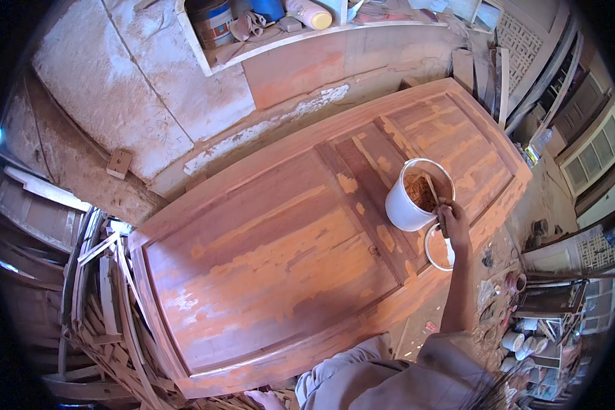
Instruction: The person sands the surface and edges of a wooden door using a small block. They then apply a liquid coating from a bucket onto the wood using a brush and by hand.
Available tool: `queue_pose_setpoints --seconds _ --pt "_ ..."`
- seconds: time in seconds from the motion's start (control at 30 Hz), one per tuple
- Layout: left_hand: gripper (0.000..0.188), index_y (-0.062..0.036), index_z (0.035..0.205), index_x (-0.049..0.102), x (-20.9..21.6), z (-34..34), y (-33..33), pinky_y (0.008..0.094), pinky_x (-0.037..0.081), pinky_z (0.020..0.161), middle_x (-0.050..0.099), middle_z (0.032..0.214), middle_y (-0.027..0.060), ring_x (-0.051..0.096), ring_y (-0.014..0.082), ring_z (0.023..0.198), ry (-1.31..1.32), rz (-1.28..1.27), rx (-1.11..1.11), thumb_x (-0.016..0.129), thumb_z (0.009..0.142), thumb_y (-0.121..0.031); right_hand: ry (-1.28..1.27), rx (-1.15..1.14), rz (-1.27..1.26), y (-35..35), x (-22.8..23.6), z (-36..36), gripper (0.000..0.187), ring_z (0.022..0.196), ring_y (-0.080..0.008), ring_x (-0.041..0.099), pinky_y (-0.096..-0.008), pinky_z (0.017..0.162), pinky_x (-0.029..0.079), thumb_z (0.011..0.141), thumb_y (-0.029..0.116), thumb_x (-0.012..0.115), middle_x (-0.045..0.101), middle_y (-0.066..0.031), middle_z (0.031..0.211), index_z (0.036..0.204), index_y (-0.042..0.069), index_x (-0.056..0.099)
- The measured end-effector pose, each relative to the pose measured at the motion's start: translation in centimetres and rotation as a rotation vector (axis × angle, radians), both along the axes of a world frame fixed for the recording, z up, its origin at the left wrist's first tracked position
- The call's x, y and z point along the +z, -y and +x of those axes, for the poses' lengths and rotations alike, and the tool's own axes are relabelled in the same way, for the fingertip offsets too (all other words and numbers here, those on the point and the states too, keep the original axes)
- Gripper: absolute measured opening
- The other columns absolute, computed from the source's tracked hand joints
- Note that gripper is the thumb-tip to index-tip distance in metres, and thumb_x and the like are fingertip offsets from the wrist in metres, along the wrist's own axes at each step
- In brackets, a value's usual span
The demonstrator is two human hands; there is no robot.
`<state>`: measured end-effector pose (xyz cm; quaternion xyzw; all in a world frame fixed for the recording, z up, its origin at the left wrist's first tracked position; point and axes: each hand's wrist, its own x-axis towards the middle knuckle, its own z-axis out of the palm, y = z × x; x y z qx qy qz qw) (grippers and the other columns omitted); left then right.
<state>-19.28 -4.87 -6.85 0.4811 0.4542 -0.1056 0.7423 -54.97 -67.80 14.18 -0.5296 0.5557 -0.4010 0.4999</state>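
A large wooden panelled door (253,225) lies flat in front of me, patched with orange-brown filler. On its right half stands a white bucket (404,205), partly filled with crumbly orange-brown filler (419,191). My right hand (454,220) is closed at the bucket's right rim, around a thin light stick (430,186) that slants down into the filler. Something dark, perhaps a handle, shows beneath the fingers. Below the bucket, a round white lid (430,260) smeared with filler rests near the door's edge. My left hand (266,399) barely shows at the lower edge, its fingers unclear.
Along the wall behind, a shelf (280,45) holds cans and a bottle. Wood strips (116,328) are piled at the left end. To the right, framed panels (598,147) lean, and white containers (526,347) sit among clutter. A small wooden block (119,164) lies at the back left.
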Motion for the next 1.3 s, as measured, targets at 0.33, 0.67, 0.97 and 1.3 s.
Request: queue_pose_setpoints --seconds 0.33,0.67,0.97,1.3 --pt "0.071 -0.0084 0.143 0.047 0.3 -0.1 0.0 0.0468 0.043 0.11 0.051 0.144 0.0119 0.049 0.031 0.131 -0.009 -0.023 0.013 0.029 0.101 -0.062 0.459 -0.09 0.123 -1.9 -0.8 1.5 0.032 0.062 -0.0097 0.057 -0.0233 0.052 0.049 0.103 0.016 0.045 0.065 -0.0061 0.087 0.127 -0.001 0.056" --pt "0.072 -0.0083 0.144 0.046 1.3 -0.7 0.5 0.0469 0.042 0.111 0.05 0.146 0.012 0.048 0.0311 0.133 0.033 -0.066 0.069 0.028 0.101 -0.063 -0.784 -0.048 -0.543 -0.1 -1.9 -2.0 0.025 0.071 -0.0289 0.067 -0.0415 0.065 0.052 0.089 0.015 0.065 0.066 -0.0157 0.083 0.113 0.005 0.066" --pt "0.069 -0.0142 0.129 0.061 -2.8 -0.3 -2.8 0.0461 0.056 0.091 0.066 0.124 0.0091 0.065 0.0298 0.108 -0.027 0.009 0.05 0.024 0.101 -0.065 -0.975 -0.167 -0.579 -1.5 1.4 1.6 0.027 0.085 -0.0342 0.067 -0.045 0.071 0.054 0.086 0.013 0.068 0.066 -0.013 0.098 0.112 0.014 0.066" --pt "0.07 -0.0125 0.135 0.056 -2.4 0.0 -2.7 0.0469 0.052 0.098 0.061 0.132 0.0103 0.06 0.03 0.117 0.012 -0.023 0.015 0.024 0.101 -0.065 0.108 -0.246 -0.026 -2.1 -1.6 1.7 0.031 0.075 -0.0148 0.063 -0.0307 0.065 0.053 0.1 0.022 0.055 0.064 -0.0068 0.09 0.124 0.003 0.057"
